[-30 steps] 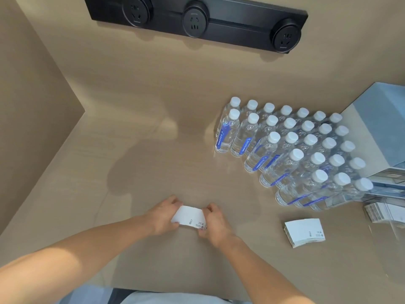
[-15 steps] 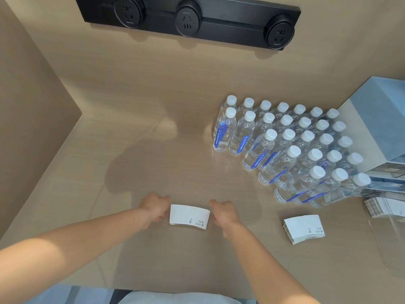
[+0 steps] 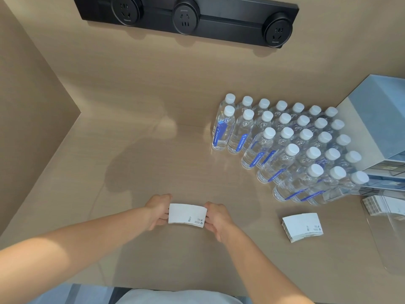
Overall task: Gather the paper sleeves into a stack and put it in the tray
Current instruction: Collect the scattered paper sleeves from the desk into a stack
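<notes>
Both hands, the left hand and right hand, clamp the ends of a small stack of white paper sleeves. To their right a second white sleeve stack waits ungathered; beyond it, seemingly, lies the clear plastic tray.

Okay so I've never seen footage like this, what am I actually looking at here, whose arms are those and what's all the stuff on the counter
There is no machine here. A person wears a camera on the head, looking down at their own arms. The left hand and right hand pinch the two ends of a small stack of white paper sleeves just above a beige counter. To the right lies a second sleeve pile. Behind it stand rows of water bottles. At the far right edge sits a clear tray with more sleeves. A black socket strip hangs on the wall.
</notes>
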The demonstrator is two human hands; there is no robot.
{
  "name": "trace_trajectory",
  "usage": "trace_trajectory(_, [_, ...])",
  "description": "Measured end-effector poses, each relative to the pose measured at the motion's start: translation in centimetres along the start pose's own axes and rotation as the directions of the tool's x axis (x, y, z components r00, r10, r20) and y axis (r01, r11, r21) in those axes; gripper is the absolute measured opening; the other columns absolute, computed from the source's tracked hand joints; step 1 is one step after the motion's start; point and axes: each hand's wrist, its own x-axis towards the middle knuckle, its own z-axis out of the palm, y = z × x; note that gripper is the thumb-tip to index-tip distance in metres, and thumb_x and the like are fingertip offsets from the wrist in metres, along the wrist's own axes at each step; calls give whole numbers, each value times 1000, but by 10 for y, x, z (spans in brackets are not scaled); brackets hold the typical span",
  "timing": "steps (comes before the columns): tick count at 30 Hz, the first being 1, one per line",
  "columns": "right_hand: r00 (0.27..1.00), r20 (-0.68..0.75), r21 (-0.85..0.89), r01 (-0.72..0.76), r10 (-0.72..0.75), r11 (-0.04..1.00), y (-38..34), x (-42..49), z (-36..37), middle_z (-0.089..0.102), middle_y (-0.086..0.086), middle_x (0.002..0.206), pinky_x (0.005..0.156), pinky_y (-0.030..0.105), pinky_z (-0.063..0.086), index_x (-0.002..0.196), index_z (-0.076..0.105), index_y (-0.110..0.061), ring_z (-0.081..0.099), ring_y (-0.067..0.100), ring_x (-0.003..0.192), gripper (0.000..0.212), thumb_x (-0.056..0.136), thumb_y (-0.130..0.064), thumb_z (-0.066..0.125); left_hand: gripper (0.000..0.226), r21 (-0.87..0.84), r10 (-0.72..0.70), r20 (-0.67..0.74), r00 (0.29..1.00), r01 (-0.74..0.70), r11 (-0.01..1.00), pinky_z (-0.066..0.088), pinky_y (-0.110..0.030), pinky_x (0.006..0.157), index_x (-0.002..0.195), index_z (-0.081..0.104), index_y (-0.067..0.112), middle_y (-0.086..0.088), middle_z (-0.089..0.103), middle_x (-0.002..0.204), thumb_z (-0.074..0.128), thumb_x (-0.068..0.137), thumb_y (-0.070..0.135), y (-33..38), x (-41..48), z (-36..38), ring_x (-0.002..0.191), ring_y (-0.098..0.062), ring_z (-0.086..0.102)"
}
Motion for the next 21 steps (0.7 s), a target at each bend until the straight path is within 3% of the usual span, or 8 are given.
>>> trace_trajectory(3, [999, -9, -93, 47, -48, 995, 2, 3, -4, 73, 13, 101, 85, 36, 57, 99, 60, -2, 71, 27, 91, 20, 92, -17, 50, 34, 36, 28, 13, 1000, -28, 999, 52, -32, 71, 110, 60, 1, -13, 69, 98, 46, 97, 30, 0, -1, -3, 82, -24, 66])
trace_trajectory(5, [977, -58, -342, 175, -206, 924, 3, 5, -12, 69, 14, 88, 82, 36, 54, 84, 61, -2, 66, 30, 81, 14, 86, -15, 60, 22, 269, 169, -15, 986, -159, 950, 51, -33, 77, 92, 63, 6, -8, 67, 89, 61, 89, 27, -2, 2, -9, 80, -24, 62])
trace_trajectory(8, [896, 77, -680, 367, -437, 634, 2, 5, -16, 68, 15, 104, 87, 38, 51, 107, 63, -1, 64, 31, 97, 35, 76, -13, 72, 25, 684, 465, 130, 876, -419, 597, 51, -30, 69, 82, 54, 19, 3, 65, 87, 75, 73, 29, -5, 2, -13, 84, -20, 62])
trace_trajectory(10, [850, 228, -792, 446, -474, 418, 2, 6, -12, 65, 9, 115, 88, 34, 51, 122, 57, -5, 61, 28, 107, 55, 72, -16, 77, 44, 782, 528, 272, 805, -504, 366, 53, -33, 76, 101, 53, 21, 4, 62, 102, 78, 67, 34, -11, 4, -10, 96, -19, 59])
trace_trajectory(12, [821, 322, -854, 467, -470, 230, 3, 9, -5, 59, 6, 120, 89, 35, 51, 123, 54, -9, 58, 28, 111, 59, 70, -17, 79, 66, 835, 531, 326, 782, -502, 227, 52, -36, 88, 122, 47, 17, 4, 55, 118, 79, 67, 33, -16, 9, -4, 111, -20, 52])
trace_trajectory(17, [833, 352, -913, 405, -428, 39, 7, 15, 0, 52, 6, 127, 82, 33, 48, 120, 49, -12, 56, 28, 113, 53, 75, -10, 76, 53, 886, 566, 331, 755, -455, 89, 48, -31, 88, 119, 47, 14, -2, 52, 120, 74, 74, 24, -23, 21, 6, 113, -23, 44])
trace_trajectory(21, [825, 339, -923, 384, -452, 8, 9, 15, 1, 54, 9, 124, 80, 34, 48, 118, 50, -11, 59, 32, 107, 42, 79, -1, 64, 42, 897, 577, 336, 744, -440, 46, 47, -33, 92, 115, 51, 11, -5, 54, 120, 72, 80, 21, -24, 24, 5, 113, -23, 44])
